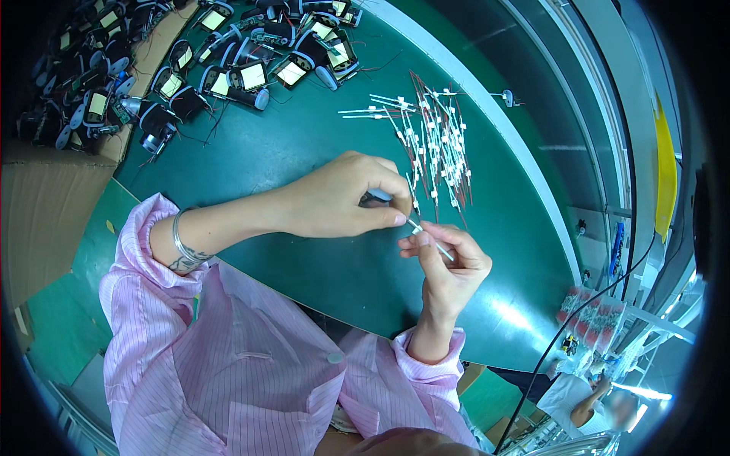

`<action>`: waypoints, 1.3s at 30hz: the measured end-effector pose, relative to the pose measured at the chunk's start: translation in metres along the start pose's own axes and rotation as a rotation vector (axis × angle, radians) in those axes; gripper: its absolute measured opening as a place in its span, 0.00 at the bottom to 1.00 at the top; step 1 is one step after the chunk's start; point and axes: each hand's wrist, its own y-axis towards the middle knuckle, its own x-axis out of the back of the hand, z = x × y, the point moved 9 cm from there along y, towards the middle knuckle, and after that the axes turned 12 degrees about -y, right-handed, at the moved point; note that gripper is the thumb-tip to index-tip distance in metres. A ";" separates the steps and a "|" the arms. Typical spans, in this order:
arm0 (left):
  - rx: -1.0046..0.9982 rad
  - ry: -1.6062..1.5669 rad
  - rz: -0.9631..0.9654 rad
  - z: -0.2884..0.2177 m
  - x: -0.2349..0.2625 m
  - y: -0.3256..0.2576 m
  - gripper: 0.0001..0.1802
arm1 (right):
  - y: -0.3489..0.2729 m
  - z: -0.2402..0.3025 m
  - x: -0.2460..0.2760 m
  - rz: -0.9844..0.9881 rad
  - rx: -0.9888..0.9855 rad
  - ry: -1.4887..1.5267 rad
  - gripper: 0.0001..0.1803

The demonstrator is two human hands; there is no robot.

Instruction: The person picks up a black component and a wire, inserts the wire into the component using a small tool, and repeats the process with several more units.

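Note:
My left hand (346, 199) is closed, thumb and index finger pinched together. Inside its curl shows part of a small dark and grey device (376, 196), mostly hidden by the fingers. My right hand (450, 267) pinches a thin white stick-like piece (443, 249) with a small white connector between thumb and fingers. Its upper end reaches the left fingertips; whether the two touch is too small to tell. Just beyond both hands lies a loose pile of similar white pieces (435, 144) with red and dark wires.
Several black and grey devices (251, 76) with pale rectangular faces and thin wires lie at the far left of the green table (304, 277). More fill a cardboard box (61, 205). One single white piece (508, 97) sits by the pale curved edge. Another person (582, 403) is at the lower right.

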 end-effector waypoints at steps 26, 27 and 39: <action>-0.056 -0.125 -0.036 -0.006 0.001 -0.005 0.03 | 0.006 -0.009 -0.010 0.063 -0.018 0.152 0.06; -0.054 -0.124 -0.037 -0.006 0.002 -0.005 0.03 | 0.007 -0.009 -0.011 0.064 -0.013 0.131 0.06; -0.106 -0.040 0.055 -0.007 -0.013 -0.003 0.24 | 0.010 0.001 0.003 -0.072 0.001 0.321 0.05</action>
